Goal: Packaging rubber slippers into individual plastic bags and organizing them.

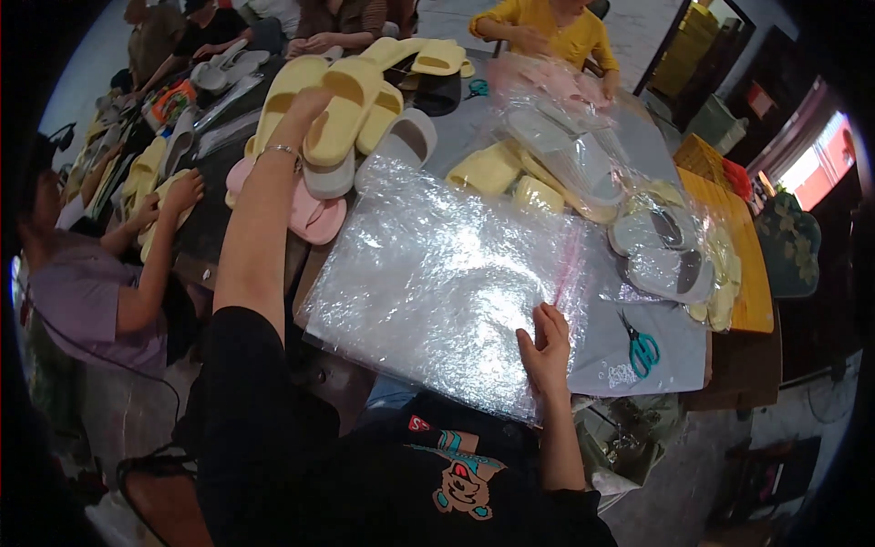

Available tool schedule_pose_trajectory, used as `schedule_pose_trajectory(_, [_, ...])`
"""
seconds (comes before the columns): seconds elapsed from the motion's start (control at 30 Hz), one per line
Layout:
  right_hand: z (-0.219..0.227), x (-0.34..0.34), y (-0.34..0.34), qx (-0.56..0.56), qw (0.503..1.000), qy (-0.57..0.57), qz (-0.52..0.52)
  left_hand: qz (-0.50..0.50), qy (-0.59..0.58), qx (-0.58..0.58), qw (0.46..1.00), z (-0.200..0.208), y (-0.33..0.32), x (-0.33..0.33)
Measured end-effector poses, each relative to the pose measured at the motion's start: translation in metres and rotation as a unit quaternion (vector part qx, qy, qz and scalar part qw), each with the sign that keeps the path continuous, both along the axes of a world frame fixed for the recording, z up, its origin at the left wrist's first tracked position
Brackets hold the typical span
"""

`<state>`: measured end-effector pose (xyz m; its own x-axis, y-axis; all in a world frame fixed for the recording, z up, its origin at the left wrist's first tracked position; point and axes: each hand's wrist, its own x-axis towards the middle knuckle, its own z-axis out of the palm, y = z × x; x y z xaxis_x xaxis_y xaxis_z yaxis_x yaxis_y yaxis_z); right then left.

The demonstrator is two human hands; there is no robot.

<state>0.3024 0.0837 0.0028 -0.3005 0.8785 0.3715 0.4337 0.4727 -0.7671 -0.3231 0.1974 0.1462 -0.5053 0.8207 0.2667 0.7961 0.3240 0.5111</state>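
Note:
My left hand [308,108] reaches far forward into a pile of slippers. Its fingers are closed against a yellow slipper [351,91], partly hidden by it. Grey slippers [408,137] and a pink slipper [317,217] lie around and below that one. In front of me, a stack of clear plastic bags [428,264] spreads over the table's near edge, shining with glare. Near its right edge rests my right hand [549,351], thumb apart from the fingers, with nothing held.
Teal-handled scissors [641,351] lie on the grey table cover [602,365] at right. Bagged grey slippers [665,251] and yellow slippers [488,169] sit beyond the stack. A person in yellow [556,36] works across the table; another in purple [100,283] handles slippers at left.

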Motion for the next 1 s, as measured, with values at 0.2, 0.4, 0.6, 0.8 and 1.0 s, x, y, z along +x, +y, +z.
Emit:
schedule_pose_trajectory(0.2, [0.003, 0.011, -0.001, 0.011, 0.998, -0.048, -0.04, 0.163, 0.019, 0.017, 0.986, -0.009, -0.007, 0.071])
schedule_pose_trajectory(0.4, [0.001, 0.027, 0.004, 0.011, 0.995, -0.038, -0.097, -0.131, 0.074, 0.211, 0.966, -0.028, -0.139, 0.237])
schedule_pose_trajectory(0.6, [0.004, 0.072, 0.008, -0.08, 0.962, -0.048, -0.257, 0.092, 0.001, 0.041, 0.995, -0.093, -0.23, 0.272])
schedule_pose_trajectory(0.8, [0.016, 0.015, 0.012, -0.19, 0.953, 0.214, -0.095, -0.012, -0.104, -0.001, 0.995, -0.108, -0.221, 0.282])
schedule_pose_trajectory(1.0, [0.005, 0.072, 0.051, -0.145, 0.965, 0.101, -0.196, -0.06, -0.131, -0.049, 0.988, -0.122, -0.224, 0.262])
